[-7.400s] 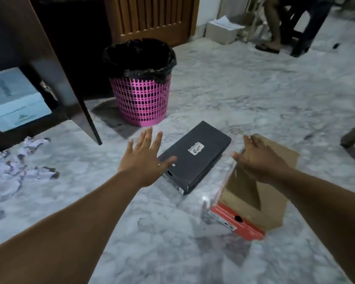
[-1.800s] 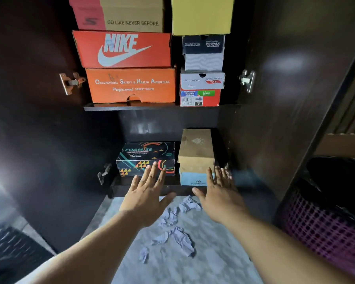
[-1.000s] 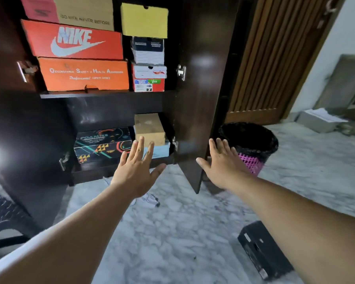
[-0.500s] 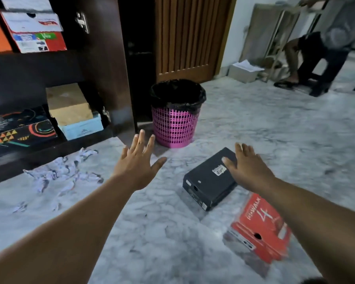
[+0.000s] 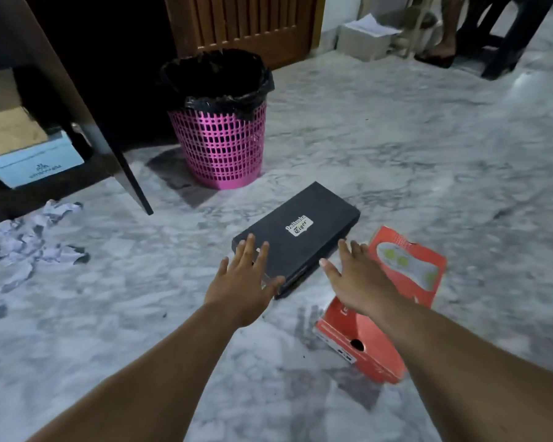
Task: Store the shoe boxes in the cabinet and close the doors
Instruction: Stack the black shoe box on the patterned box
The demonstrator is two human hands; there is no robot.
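A flat black shoe box (image 5: 304, 231) with a white label lies on the marble floor in the middle. To its right lies a red shoe box (image 5: 393, 301), partly under my right forearm. My left hand (image 5: 243, 282) hovers with spread fingers over the black box's near left corner. My right hand (image 5: 358, 279) is spread between the two boxes, holding nothing. The dark cabinet's open door (image 5: 77, 100) stands at upper left. A light blue box (image 5: 35, 164) and a brown box (image 5: 7, 132) sit on the cabinet's bottom shelf.
A pink bin (image 5: 221, 135) with a black liner stands behind the black box, right of the door. Crumpled paper scraps (image 5: 29, 247) litter the floor at left. A white carton (image 5: 364, 39) and a person's legs (image 5: 447, 30) are at the far back.
The view has swung from the cabinet shelves to the floor. Both hands have come down closer to the black box and remain spread and empty.
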